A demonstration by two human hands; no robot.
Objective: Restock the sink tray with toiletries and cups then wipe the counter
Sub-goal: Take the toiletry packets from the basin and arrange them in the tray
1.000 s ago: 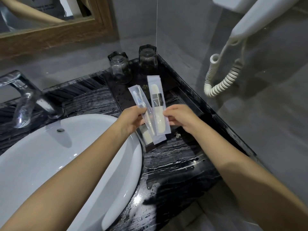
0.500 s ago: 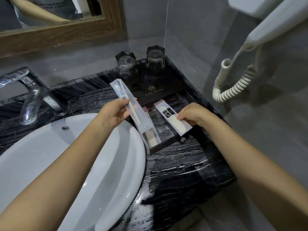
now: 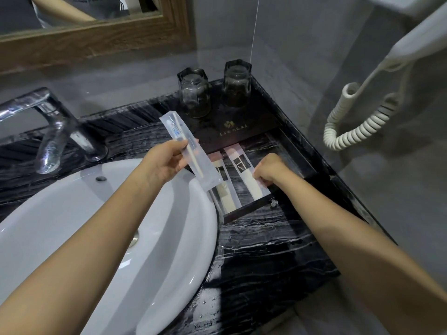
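Observation:
A dark tray (image 3: 256, 209) sits on the black marble counter (image 3: 266, 257), right of the basin. My left hand (image 3: 160, 163) holds a clear toothbrush packet (image 3: 187, 148) tilted above the tray's left edge. My right hand (image 3: 268, 171) pinches the near end of a comb packet (image 3: 246, 174) that lies flat in the tray. A second comb packet (image 3: 223, 187) lies beside it, partly under the toothbrush packet. Two upturned glass cups (image 3: 194, 93) (image 3: 237, 83) stand at the tray's far end.
A white basin (image 3: 108, 226) fills the left, with a chrome tap (image 3: 53, 126) behind it. A wall hair dryer with coiled cord (image 3: 358, 122) hangs at the right. A wood-framed mirror (image 3: 96, 32) is above. The counter's front edge (image 3: 266, 317) is close.
My right hand has brought the comb packet down from the air and laid it flat in the tray. My left hand has moved left and up with the toothbrush packet.

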